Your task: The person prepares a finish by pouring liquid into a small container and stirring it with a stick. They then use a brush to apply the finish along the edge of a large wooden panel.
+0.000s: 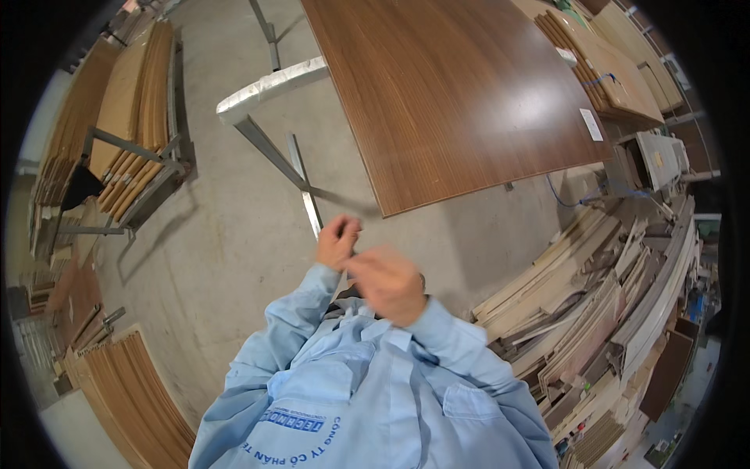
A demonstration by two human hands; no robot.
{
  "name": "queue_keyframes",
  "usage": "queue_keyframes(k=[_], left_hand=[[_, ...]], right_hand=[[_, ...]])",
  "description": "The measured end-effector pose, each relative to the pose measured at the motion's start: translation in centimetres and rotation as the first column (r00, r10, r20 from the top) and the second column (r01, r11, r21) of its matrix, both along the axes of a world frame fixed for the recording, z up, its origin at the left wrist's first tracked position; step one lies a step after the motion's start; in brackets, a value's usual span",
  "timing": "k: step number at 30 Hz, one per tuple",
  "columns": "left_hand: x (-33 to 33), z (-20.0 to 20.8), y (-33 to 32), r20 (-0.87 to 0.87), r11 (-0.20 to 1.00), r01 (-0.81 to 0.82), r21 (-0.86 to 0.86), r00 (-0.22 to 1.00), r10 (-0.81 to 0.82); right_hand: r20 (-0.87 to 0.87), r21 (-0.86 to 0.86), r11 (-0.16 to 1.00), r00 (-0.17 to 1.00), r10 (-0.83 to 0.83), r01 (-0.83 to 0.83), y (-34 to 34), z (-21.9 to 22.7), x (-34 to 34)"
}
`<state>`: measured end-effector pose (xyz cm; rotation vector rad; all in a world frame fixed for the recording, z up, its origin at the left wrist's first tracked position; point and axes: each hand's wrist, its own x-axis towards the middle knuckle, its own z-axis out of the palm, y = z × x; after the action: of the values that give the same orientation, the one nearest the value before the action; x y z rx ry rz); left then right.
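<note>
Brown panel [469, 102] lies beyond left hand [337, 244] and right hand [388, 285]; I cannot tell either grip.

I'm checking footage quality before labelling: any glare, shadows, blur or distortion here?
Head view: pale glare toward the right of the glossy brown panel; head view: the right hand is motion-blurred, the left hand somewhat sharper; head view: soft shadows on the grey floor; head view: fisheye bending curves the stacked boards at left, and the corners are black.
</note>
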<state>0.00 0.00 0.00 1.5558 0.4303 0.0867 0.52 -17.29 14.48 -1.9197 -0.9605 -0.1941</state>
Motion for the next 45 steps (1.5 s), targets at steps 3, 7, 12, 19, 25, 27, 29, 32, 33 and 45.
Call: queue_keyframes(k=[3,7,12,19,25,27,29,32,33,45], left_hand=[[2.9,4.6,-1.3,0.132,0.894,0.200,0.400,0.953,-0.272],[4.0,10.6,0.2,0.160,0.854,0.221,0.472,0.930,-0.330],[11.5,12.6,-3.8,0.296,0.522,0.163,0.837,0.669,-0.682],[18.8,11.7,-14.4,0.090,0.194,0.169,0.966,0.487,-0.869],[26.5,11.5,-26.7,-0.028,0.043,0.152,0.987,0.435,-0.900],[30.8,11.4,-32.7,0.008,0.070,0.141,0.987,0.399,-0.917],[35.8,10.8,-39.3,0.016,0.083,0.148,0.985,0.406,-0.914],[42.9,9.1,-49.1,0.012,0.079,0.136,0.988,0.435,-0.900],[45.2,8.7,-52.4,0.049,0.107,0.112,0.988,0.429,-0.902],[43.7,17.1,-73.8,0.370,-0.030,0.950,-0.311,0.092,-0.924]], right_hand=[[-0.371,-0.035,0.928,0.857,-0.357,0.371,-6.1,-1.0,1.1],[-0.680,0.058,0.628,0.491,-0.544,0.776,-14.5,-2.3,0.5],[-0.773,0.008,0.250,0.164,-0.612,0.968,-20.6,-5.3,-4.3],[-0.842,0.007,-0.027,-0.009,-0.540,1.000,-24.6,-11.3,-7.7],[-0.909,0.023,-0.091,-0.017,-0.416,0.996,-31.1,-15.1,-3.7],[-0.925,0.035,-0.082,0.001,-0.380,0.996,-34.1,-15.6,-1.4],[-0.938,0.042,-0.082,0.011,-0.345,0.996,-37.6,-16.1,0.6],[-0.954,0.026,-0.120,-0.011,-0.301,0.992,-42.0,-16.8,2.2],[-0.958,0.024,-0.138,-0.016,-0.285,0.990,-43.3,-17.1,2.6],[-0.860,0.503,-0.267,0.505,-0.066,0.822,-61.0,-5.4,12.6]])
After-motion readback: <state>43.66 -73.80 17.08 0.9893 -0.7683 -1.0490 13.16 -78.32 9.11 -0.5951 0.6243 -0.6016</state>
